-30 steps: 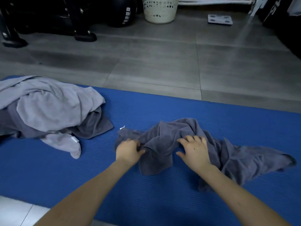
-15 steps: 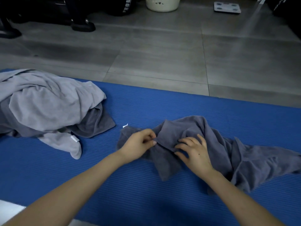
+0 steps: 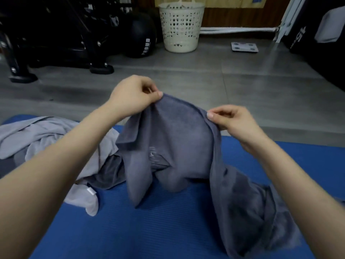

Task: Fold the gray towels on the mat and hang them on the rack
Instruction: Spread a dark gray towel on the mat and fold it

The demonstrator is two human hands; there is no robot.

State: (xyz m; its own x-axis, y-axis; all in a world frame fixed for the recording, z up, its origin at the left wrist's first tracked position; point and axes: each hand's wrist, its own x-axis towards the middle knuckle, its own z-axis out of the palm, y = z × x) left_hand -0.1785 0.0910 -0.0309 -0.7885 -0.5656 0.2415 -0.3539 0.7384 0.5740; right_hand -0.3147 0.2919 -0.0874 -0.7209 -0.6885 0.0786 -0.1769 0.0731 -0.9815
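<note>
Towel (image 3: 177, 146): dark gray, raised over the mat, top edge stretched between both hands; lower folds hang down and its right end trails onto the mat.
Left hand (image 3: 133, 99): fingers curled, thumb and forefinger pinching the towel's upper left edge.
Right hand (image 3: 234, 121): fingers curled, thumb on top, pinching the upper right edge, a bit lower than the left.
Mat (image 3: 149, 230): blue, ribbed, on gray tile floor.
Pile (image 3: 43, 139): light and dark gray towels, crumpled, at the mat's left end, partly hidden behind the left forearm; a small white tag shows on a loose end nearest the camera.
Basket (image 3: 181, 28): white, perforated, far across the floor.
Ball (image 3: 142, 39): black, lettered, left of the basket.
Scale (image 3: 244, 47): flat, on the floor right of the basket.
Rack: cannot tell which background item it is.
</note>
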